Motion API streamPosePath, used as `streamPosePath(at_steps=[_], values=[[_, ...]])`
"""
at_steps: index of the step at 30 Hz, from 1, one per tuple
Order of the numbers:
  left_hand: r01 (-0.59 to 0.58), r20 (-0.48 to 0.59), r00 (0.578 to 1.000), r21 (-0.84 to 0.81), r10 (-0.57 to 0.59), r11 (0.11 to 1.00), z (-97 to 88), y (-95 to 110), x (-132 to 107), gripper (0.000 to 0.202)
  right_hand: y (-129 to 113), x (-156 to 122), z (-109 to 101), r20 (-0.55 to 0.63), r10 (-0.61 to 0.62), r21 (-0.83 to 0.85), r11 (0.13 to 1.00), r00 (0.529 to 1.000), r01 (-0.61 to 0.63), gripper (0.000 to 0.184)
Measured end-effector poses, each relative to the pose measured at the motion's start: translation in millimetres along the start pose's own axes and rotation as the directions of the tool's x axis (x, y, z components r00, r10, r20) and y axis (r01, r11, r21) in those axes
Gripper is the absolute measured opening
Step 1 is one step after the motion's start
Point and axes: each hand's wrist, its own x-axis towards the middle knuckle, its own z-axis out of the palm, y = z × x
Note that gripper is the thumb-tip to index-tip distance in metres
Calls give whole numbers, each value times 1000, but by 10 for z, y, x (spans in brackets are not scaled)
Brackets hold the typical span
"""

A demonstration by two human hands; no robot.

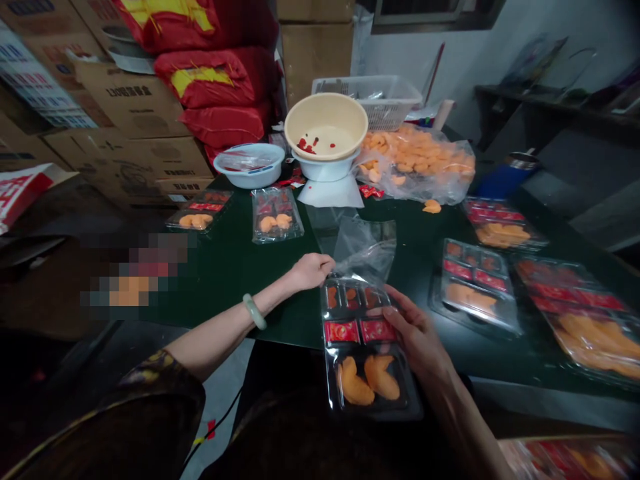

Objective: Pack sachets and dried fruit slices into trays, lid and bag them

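While my right hand [417,333] grips the right edge of a black tray [363,348], thumb across its top, my left hand [311,271] pinches the clear bag [367,240] near the tray's upper left corner. The tray is before me at the near edge of the dark green surface [225,287], holding two orange cookies [356,385] below two red packets [342,331]. Packed trays [480,319] lie to both sides; farther back, a cream basin [330,117] stands beside a see-through sack [425,160] of cookies.
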Motion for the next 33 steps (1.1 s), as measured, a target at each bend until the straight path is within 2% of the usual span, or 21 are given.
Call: streamPosePath(at_steps=[3, 6, 8, 11, 14, 17, 21, 23, 26, 28, 30, 33], values=[[96, -16, 995, 83, -95, 992, -21, 102, 50, 32, -47, -1, 49, 12, 18, -54, 998, 1000, -17, 74], [95, -76, 994, 273, -77, 957, -22, 244, 89, 37, -74, -23, 93, 11, -7, -126, 992, 1000, 9, 71], [112, -115, 990, 340, -77, 934, -14, 306, 109, 34, -82, -43, 122, -4, -22, -159, 987, 1000, 21, 68], [154, -109, 985, 225, -132, 962, -13, 321, 130, 22, -88, -67, 151, -41, -30, -174, 985, 999, 22, 69], [228, 0, 974, 20, -228, 973, -33, 269, 137, 8, -96, -81, 139, -47, -26, -154, 988, 999, 19, 74], [282, 94, 958, -131, -271, 950, -41, 172, 133, 14, -103, -89, 91, -39, -26, -134, 991, 999, 21, 77], [103, 62, 994, -316, -88, 943, -12, 3, 127, 25, -87, -77, 42, -37, -35, -92, 995, 999, 32, 73], [-10, 39, 999, -342, 25, 940, -6, -66, 108, 25, -55, -56, 36, -58, -38, -44, 998, 998, 35, 74], [-187, 16, 981, -235, 196, 954, -25, -104, 18, 22, 8, -25, 41, -103, -39, 29, 999, 994, 42, 75], [-288, -7, 958, -52, 288, 956, -42, -79, -92, 22, 38, -16, 57, -140, -27, 63, 997, 990, 36, 74], [-330, -43, 938, 195, 344, 924, -48, -30, -223, 25, 45, -19, 87, -181, -2, 86, 996, 984, 18, 73], [-300, -89, 916, 498, 392, 814, -51, 36, -392, 25, 22, -28, 152, -235, 52, 103, 994, 971, -28, 72]])
